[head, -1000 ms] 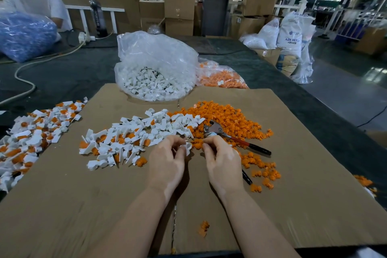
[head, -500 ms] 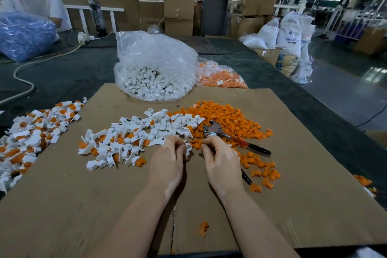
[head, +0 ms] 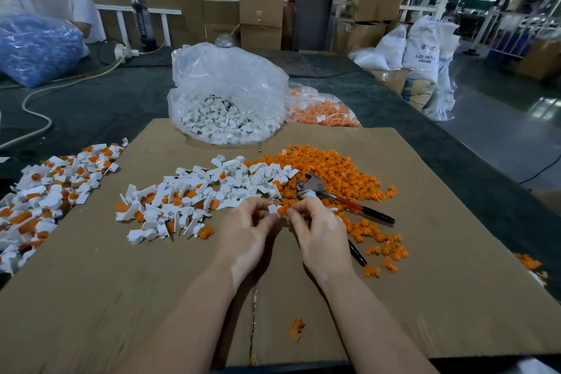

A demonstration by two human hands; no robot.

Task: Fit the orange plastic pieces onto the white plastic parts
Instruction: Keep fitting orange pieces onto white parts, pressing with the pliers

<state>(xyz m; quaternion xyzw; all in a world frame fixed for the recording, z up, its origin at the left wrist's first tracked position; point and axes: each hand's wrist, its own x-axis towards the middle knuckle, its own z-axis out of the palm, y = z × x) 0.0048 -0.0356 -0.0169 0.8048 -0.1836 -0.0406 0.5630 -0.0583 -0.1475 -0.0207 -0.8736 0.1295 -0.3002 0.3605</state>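
Two hands: left hand (head: 246, 234); right hand (head: 318, 234). Two clear bags: white-parts bag (head: 227, 91); orange-pieces bag (head: 321, 109). One pair of pliers (head: 343, 199); loose pieces too many to count.

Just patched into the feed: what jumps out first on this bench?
Centre frame, the left hand pinches a white part against an orange piece held by the right hand. Behind them lie a loose orange pile with pliers on it, and an open bag of white parts at the cardboard's far edge.
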